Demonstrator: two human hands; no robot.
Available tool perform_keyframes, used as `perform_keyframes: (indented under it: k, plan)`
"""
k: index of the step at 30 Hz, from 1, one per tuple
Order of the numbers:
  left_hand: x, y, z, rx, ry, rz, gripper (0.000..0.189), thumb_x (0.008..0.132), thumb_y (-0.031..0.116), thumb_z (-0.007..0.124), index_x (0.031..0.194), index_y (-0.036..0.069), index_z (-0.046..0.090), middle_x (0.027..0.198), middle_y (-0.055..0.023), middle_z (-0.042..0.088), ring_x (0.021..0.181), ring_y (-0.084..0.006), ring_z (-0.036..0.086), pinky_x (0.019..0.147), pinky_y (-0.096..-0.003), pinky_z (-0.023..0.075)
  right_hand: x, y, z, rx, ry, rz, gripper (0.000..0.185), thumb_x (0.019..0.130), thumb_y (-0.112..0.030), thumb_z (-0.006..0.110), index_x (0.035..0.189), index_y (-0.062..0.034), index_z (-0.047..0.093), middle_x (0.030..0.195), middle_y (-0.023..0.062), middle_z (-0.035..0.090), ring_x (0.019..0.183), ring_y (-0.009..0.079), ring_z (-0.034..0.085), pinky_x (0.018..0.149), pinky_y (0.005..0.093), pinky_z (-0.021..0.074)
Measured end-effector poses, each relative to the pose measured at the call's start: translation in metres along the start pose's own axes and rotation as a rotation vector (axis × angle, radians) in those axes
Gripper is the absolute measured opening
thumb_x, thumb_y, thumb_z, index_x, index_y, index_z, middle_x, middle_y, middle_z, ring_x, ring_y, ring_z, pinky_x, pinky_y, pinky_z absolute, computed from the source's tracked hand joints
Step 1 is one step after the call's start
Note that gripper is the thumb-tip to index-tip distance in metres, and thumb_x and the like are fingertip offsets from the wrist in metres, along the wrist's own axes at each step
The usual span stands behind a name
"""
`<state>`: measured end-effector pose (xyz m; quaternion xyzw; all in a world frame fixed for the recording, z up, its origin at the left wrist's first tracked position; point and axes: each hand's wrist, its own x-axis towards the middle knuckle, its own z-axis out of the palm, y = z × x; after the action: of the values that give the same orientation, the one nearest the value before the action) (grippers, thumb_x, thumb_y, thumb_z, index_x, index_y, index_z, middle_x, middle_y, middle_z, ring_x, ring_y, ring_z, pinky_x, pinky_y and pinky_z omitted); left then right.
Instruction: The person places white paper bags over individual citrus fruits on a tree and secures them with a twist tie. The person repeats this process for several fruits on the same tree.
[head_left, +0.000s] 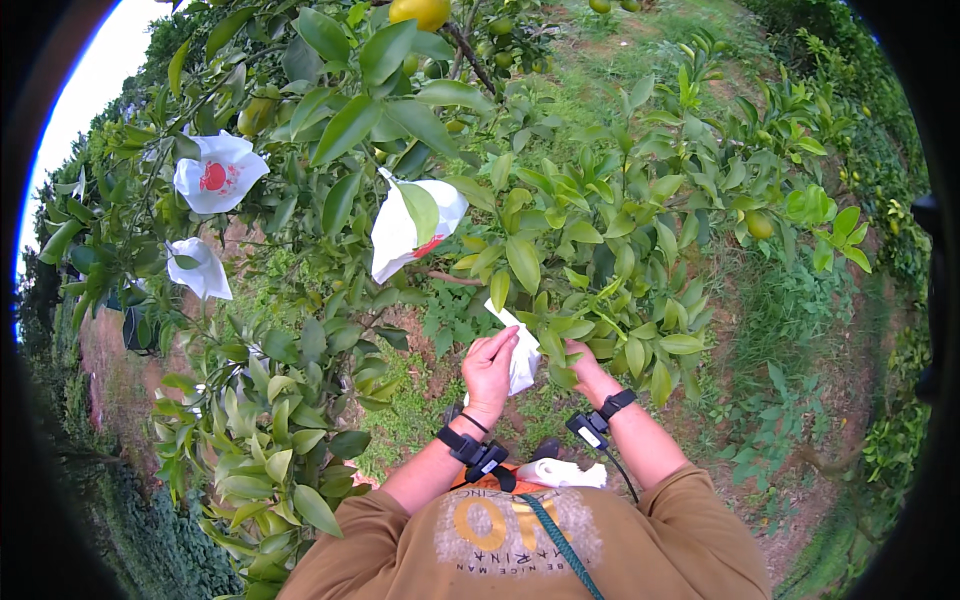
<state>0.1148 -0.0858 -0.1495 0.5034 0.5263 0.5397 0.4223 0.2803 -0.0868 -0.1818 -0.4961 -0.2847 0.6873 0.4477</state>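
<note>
My left hand (489, 367) pinches the edge of a white fruit bag (525, 360) between thumb and fingers, below the leafy branch of a citrus tree. To its right, my right hand (586, 369) reaches in among the leaves (636, 352); its fingertips are partly hidden, so what they touch cannot be seen. Above my left hand hangs a white bag with a red print (412, 225), partly behind a leaf. A stack of white bags (562, 473) rests at my waist.
More white bags hang at the left, one with a red print (220, 174) and a smaller one (199, 268). A yellow citrus fruit (420, 12) is at the top, a greenish one (759, 224) at the right. Dense branches (300, 442) stand close on my left.
</note>
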Motion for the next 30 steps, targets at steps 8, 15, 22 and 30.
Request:
perform_keyframes:
  k: [8,15,22,30]
  plan:
    - [0.005,0.005,-0.002,0.120,-0.020,0.109,0.020,0.082,0.006,0.068,0.100,0.008,0.073,0.080,-0.0056,0.067,0.078,-0.0177,0.059,0.077,-0.0283,0.0464,-0.009,-0.022,0.015,0.150,-0.031,0.069,0.028,0.090,-0.029,0.066,0.112,-0.0132,0.059,0.078,-0.0060,0.054,0.069,0.0072,0.052,0.061,0.0243,0.0434]
    - [0.010,0.009,0.001,0.143,-0.050,0.084,0.021,0.082,0.004,0.066,0.101,0.008,0.073,0.081,-0.0058,0.068,0.080,-0.0179,0.059,0.077,-0.0281,0.0464,0.019,0.001,-0.012,0.385,-0.176,0.144,0.031,0.086,-0.030,0.069,0.108,-0.0091,0.059,0.092,-0.0022,0.061,0.071,0.0097,0.060,0.060,0.0257,0.0511]
    - [0.011,-0.001,0.003,-0.050,-0.071,-0.083,0.019,0.086,0.006,0.066,0.105,0.004,0.071,0.089,-0.0036,0.069,0.081,-0.0079,0.059,0.074,-0.0218,0.0471,0.040,0.015,-0.028,0.327,-0.228,0.142,0.037,0.089,-0.032,0.064,0.117,-0.0092,0.056,0.104,0.0000,0.061,0.085,0.0110,0.059,0.071,0.0270,0.0500]
    - [0.009,-0.008,0.002,-0.091,-0.113,-0.234,0.021,0.085,0.007,0.068,0.106,0.002,0.070,0.099,-0.0062,0.070,0.085,-0.0084,0.062,0.078,-0.0222,0.0495,0.048,-0.003,-0.037,0.130,-0.275,0.073,0.044,0.095,-0.033,0.054,0.131,-0.0073,0.050,0.119,0.0047,0.058,0.103,0.0131,0.056,0.087,0.0268,0.0461]
